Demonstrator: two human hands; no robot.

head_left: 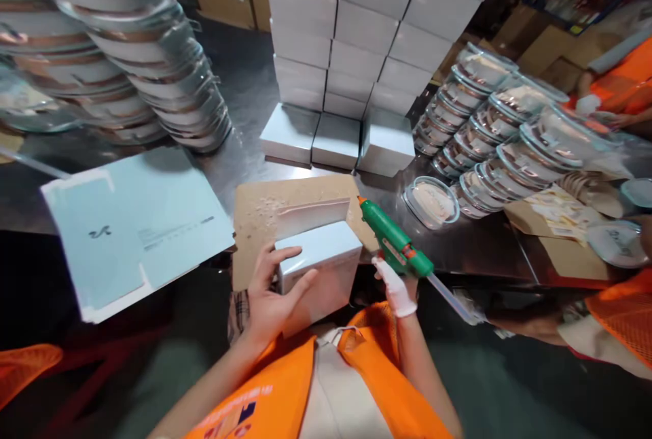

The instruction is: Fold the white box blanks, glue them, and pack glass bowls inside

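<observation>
"At the near edge of the desk (244, 85), what is the left hand (272, 297) doing?"

"Your left hand grasps the left end of the white box (322, 259), fingers over its top and thumb along the near upper edge."

"And the right hand (396, 289)?"

"It's partly covered in white, and you have it wrapped around the handle of the green glue gun (390, 232). The orange tip points away from you and to the left, near the box."

"What's around the box?"

"You have it in front of you, over the near part of a brown cardboard sheet (252, 218), with a pale panel (310, 216) just behind it. To your left lie printed light-blue sheets (130, 221)."

"Farther out?"

"Beyond the cardboard you see three white boxes (336, 140) in a row, before a tall stack of boxes (367, 31). Clear-lidded containers (483, 133) stand piled to your right."
</observation>
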